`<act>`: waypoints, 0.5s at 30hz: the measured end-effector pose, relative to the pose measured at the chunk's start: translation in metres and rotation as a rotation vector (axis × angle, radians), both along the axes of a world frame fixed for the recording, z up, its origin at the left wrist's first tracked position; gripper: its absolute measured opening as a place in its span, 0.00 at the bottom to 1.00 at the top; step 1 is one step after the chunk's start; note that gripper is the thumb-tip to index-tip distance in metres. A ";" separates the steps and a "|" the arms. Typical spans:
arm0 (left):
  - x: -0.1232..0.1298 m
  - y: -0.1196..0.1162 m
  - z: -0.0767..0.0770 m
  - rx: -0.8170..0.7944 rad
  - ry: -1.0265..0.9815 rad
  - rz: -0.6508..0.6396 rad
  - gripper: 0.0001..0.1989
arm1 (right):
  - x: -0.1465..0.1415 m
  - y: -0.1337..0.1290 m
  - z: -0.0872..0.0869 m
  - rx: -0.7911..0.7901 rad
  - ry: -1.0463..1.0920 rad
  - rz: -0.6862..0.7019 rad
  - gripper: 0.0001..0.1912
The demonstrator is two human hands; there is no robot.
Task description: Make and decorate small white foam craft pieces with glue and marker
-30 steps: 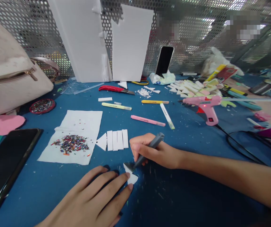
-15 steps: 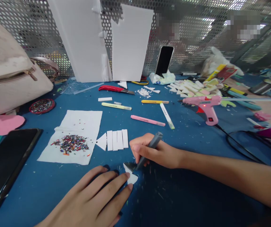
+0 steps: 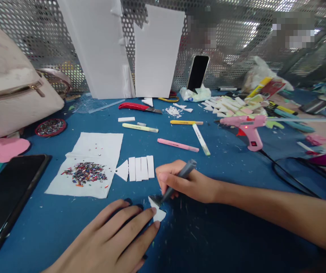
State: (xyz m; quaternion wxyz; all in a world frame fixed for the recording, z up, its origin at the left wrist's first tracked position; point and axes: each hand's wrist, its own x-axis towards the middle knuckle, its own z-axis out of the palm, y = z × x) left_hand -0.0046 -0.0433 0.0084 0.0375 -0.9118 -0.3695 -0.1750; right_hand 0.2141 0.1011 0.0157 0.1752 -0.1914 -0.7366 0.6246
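R hand (image 3: pixel 184 185) grips grey marker (image 3: pixel 185 170), lower end at small white cutout (image 3: pixel 159 216) on blue surface (image 3: pixel 225 163). L hand (image 3: pixel 114 231) flat, fingers slightly apart, tips on cutout, nothing visibly gripped. Cutout's btwn hands, nr white strips (image 3: pixel 141 168); pink glue gun (image 3: pixel 254 131) w/ cord at R.

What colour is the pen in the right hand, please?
The pen is dark grey; it shows best in the head view.
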 end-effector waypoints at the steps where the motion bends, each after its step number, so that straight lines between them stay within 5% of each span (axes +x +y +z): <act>1: 0.000 0.000 0.000 -0.004 0.006 0.000 0.14 | 0.000 0.000 0.000 -0.002 0.006 0.003 0.24; 15: 0.002 0.001 0.002 0.008 -0.020 0.004 0.15 | 0.001 -0.001 0.001 0.021 -0.008 -0.014 0.23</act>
